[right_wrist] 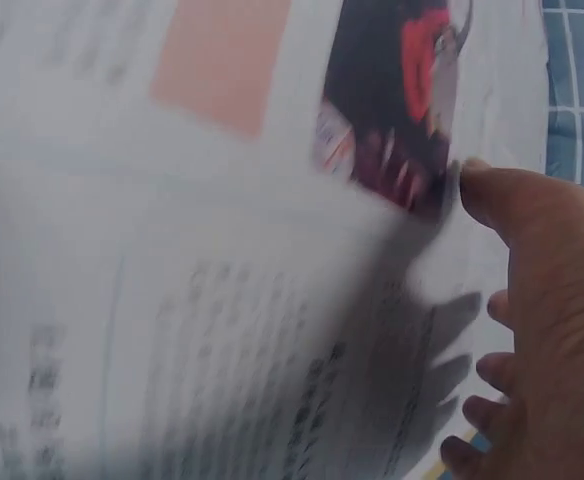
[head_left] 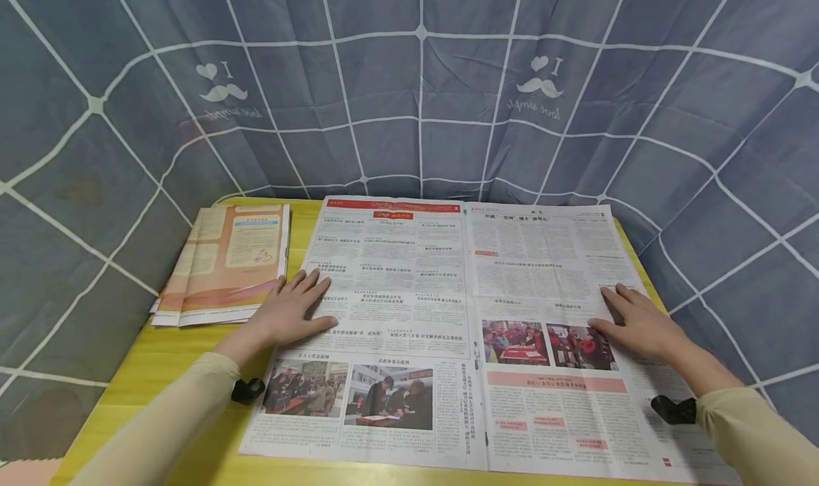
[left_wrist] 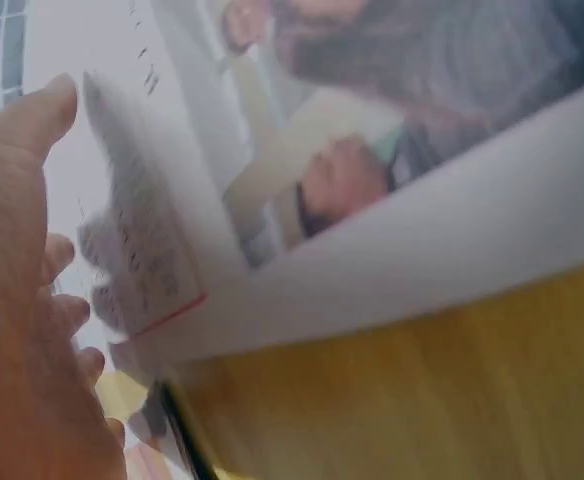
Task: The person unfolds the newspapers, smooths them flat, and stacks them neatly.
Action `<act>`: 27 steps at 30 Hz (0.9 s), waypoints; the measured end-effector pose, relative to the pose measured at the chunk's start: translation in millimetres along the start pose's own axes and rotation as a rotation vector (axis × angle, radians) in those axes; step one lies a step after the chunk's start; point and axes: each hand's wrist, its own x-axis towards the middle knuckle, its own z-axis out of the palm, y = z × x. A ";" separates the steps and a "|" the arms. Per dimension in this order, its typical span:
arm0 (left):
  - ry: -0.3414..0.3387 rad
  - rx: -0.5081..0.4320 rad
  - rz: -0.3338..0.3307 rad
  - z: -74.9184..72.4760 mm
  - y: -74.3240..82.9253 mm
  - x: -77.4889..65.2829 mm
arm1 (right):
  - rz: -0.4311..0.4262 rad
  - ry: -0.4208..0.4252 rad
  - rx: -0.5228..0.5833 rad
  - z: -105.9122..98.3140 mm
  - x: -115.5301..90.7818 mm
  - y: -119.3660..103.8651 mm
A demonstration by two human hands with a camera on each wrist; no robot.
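A newspaper (head_left: 409, 258) lies spread flat, its print upside down to the head view and a fold running down its middle. Over its left edge, the left hand (head_left: 291, 312) has its fingers spread and holds nothing. Below that hand are two printed photos on the left page. The right hand (head_left: 640, 322) stretches over the right page near its outer edge, fingers extended, thumb beside a photo of people in red. In the left wrist view the fingers cast a shadow on the paper. The right wrist view shows the thumb (right_wrist: 492, 190) right at the printed photo.
A folded stack of orange-covered papers (head_left: 237, 258) sits at the back left of the yellow table (head_left: 173, 372). A grey curtain (head_left: 397, 81) with white grid lines surrounds the table's back and sides. Black wrist-camera pieces (head_left: 248, 391) hang at both sleeves.
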 end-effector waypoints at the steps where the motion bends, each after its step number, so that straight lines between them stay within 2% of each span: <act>1: 0.014 -0.020 -0.008 -2.8 -1.9 -1.3 | -0.003 0.008 0.006 -0.4 1.1 -3.2; 6: 0.082 -0.109 -0.088 -21.8 -17.3 -9.8 | -0.040 0.048 0.048 -5.9 9.6 -28.3; 11: 0.118 -0.128 -0.152 -32.9 -31.7 -18.2 | -0.120 0.083 0.072 -8.4 22.2 -58.9; 18: 0.219 -0.125 -0.182 -38.3 -43.2 -29.6 | -0.256 0.155 0.087 -2.5 44.2 -112.8; 22: 0.279 -0.136 -0.232 -37.6 -51.5 -39.7 | -0.350 0.184 0.115 -0.4 57.0 -151.0; 27: 0.328 -0.158 -0.300 -36.3 -66.1 -53.2 | -0.447 0.180 0.147 2.8 67.8 -197.5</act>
